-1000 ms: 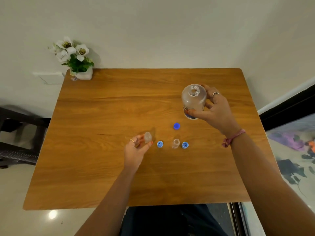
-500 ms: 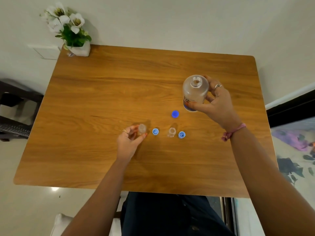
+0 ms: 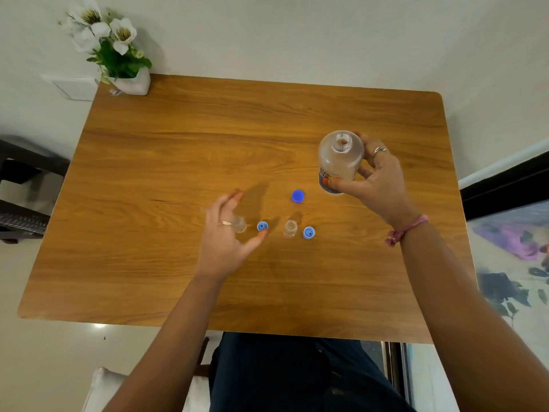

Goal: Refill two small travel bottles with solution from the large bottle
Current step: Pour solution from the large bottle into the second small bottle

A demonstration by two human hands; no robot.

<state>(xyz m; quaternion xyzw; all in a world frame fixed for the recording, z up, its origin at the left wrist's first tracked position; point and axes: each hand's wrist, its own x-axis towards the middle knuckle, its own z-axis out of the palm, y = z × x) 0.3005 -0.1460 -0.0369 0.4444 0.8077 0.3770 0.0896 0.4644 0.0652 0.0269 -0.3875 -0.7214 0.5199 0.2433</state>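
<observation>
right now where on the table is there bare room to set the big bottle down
Bare wood spans the wooden table's far half, from the white flower pot rightward, and its near strip. It is crowded mid-table: two small clear bottles, three blue caps, the left hand.

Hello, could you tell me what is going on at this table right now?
A person is refilling travel bottles. The right hand grips the uncapped large bottle, held upright. The left hand, fingers spread, is around one small travel bottle on the wooden table without clearly gripping it. A second small bottle stands open nearby. Two light blue caps and a darker blue cap lie loose. Nothing is being poured.
</observation>
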